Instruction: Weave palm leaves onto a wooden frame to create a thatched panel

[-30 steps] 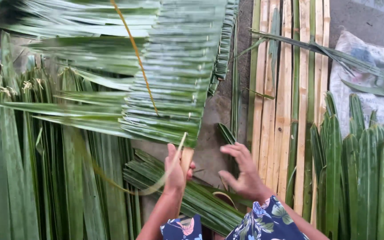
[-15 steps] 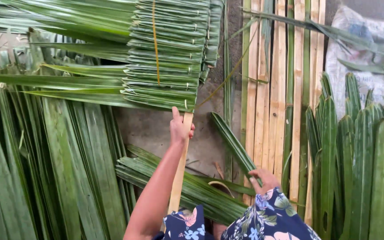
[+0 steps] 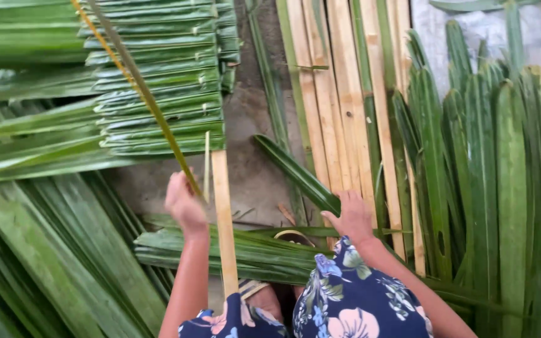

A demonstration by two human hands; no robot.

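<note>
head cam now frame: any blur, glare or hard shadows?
Head view: soft, even daylight, no hard shadows or glare; left hand and the thin strip it holds are smeared by motion; right hand on a folded leaf is fairly sharp; pale sack top right looks washed out.

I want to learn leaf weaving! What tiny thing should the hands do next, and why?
Probably lift the folded leaf over to the bare slat. The right hand already grips that leaf, the left hand holds a thin strip beside the slat, and the stitched leaf panel ends just above.
</note>
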